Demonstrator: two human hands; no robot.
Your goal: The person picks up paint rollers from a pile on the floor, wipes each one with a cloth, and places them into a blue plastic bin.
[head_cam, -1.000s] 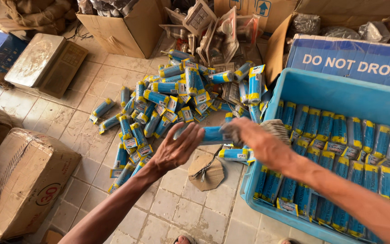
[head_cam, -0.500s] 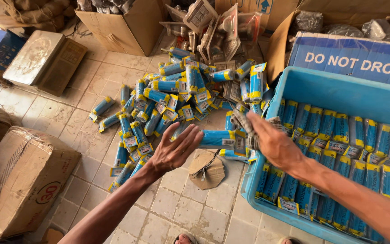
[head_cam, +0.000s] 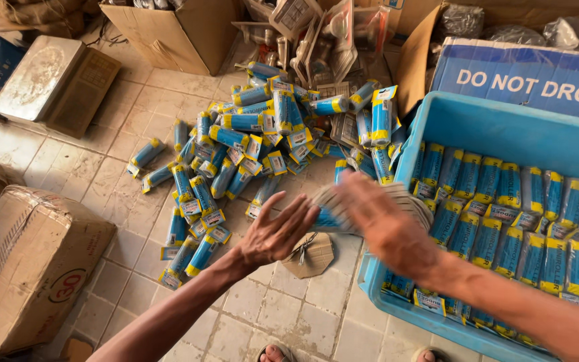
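My left hand is spread open, its fingertips at the left end of a blue-and-yellow packet. My right hand, blurred by motion, lies over the packet's other end and holds it above the tiled floor. The packet hangs just left of a blue plastic crate, which is filled with rows of the same packets standing side by side. A loose pile of such packets lies on the floor beyond my hands.
A small cardboard scrap lies under my hands. A taped carton stands at the left, a flat weighing scale at the far left, an open cardboard box behind the pile. A blue printed carton backs the crate.
The packet and my right hand have dropped lower and the right hand now covers more of it. My left hand stays spread beside it.
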